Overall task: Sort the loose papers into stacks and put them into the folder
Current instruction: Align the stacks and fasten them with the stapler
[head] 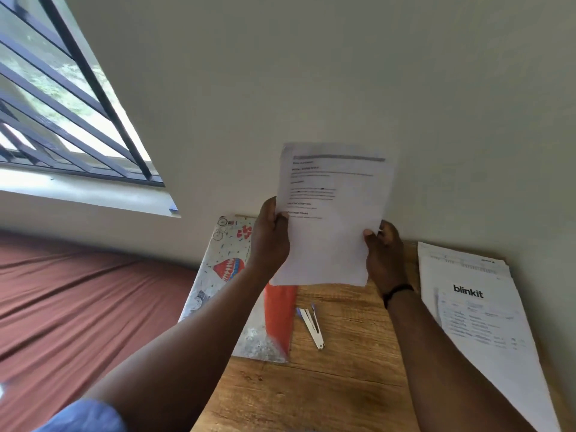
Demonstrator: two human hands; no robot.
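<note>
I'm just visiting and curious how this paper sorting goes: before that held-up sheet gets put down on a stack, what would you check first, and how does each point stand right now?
1. Sheet held by both hands: ok, left hand pinches its left edge, right hand its lower right corner.
2. Sheet readable enough to sort: cannot tell, the print is blurred.
3. A stack to match it against: ok, the blinkit stack lies on the table at the right.
4. Folder within reach: ok, it lies at the table's left edge.
5. Folder open: cannot tell.
6. Landing spot free: not ok, a metal clip lies on the table just below the sheet.
</note>
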